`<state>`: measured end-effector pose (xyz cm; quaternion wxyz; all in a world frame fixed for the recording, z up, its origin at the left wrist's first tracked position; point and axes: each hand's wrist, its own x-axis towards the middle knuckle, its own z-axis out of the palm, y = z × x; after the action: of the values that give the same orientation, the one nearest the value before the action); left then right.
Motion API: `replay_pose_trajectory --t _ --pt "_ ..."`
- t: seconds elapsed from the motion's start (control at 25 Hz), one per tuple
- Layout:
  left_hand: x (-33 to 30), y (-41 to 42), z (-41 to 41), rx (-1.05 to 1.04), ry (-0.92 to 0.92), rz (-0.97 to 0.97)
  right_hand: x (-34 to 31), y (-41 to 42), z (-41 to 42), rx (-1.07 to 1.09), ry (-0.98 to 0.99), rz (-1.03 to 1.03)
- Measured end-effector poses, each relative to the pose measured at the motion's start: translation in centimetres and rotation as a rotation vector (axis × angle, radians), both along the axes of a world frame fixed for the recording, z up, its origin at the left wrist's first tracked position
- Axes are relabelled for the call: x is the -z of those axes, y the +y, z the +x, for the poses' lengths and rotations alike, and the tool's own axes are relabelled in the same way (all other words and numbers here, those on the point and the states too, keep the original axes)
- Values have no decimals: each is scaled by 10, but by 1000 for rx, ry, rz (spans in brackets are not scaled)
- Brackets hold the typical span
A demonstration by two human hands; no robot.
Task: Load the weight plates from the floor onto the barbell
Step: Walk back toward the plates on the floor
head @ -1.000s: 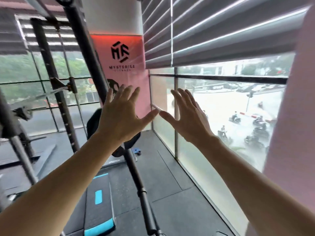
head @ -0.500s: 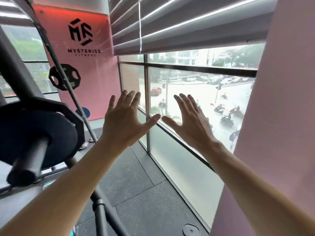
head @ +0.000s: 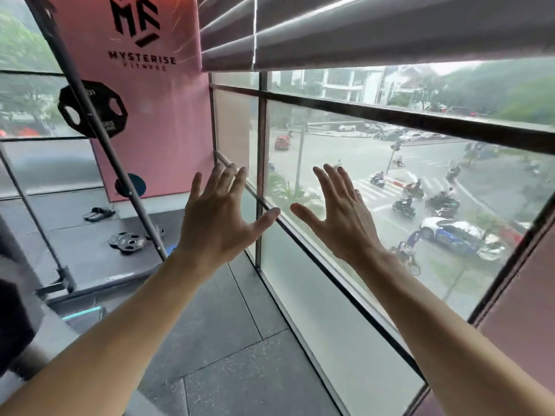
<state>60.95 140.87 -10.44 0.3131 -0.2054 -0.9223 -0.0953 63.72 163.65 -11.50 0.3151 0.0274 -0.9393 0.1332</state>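
My left hand [head: 222, 217] and my right hand [head: 342, 217] are held up side by side in front of the window, fingers spread, palms away from me, holding nothing. Black weight plates [head: 127, 242] lie flat on the dark floor mat at the left, well beyond my hands. Another black plate [head: 93, 108] hangs high on the slanted rack post [head: 99, 127]. A small dark and blue disc [head: 130, 186] shows behind the post near the pink wall. A blurred dark shape at the left edge [head: 12, 319] is too unclear to name.
A large window [head: 360, 175] with grey blinds above fills the right side. A pink wall [head: 156, 121] with a logo stands at the back. A pair of sandals [head: 98, 214] lies on the floor. The rack base bracket [head: 61, 280] sits at the left.
The view has swung right and down toward the window and floor. The barbell sleeve with its plate has left the frame at the left. My hands stay raised and spread.
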Motion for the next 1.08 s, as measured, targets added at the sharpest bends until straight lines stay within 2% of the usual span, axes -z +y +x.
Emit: replay_pose_trajectory --t 0.4,0.84,1.08 --pt "-4 -12 -132 -147 9 2 -8 -27 -168 -181 19 -40" --pt "-3 11 -323 -348 -16 -1 -12 12 -391 -349 3 -29" --pt "7 33 -406 -384 -28 -6 -1 18 -478 -406 -29 -40"
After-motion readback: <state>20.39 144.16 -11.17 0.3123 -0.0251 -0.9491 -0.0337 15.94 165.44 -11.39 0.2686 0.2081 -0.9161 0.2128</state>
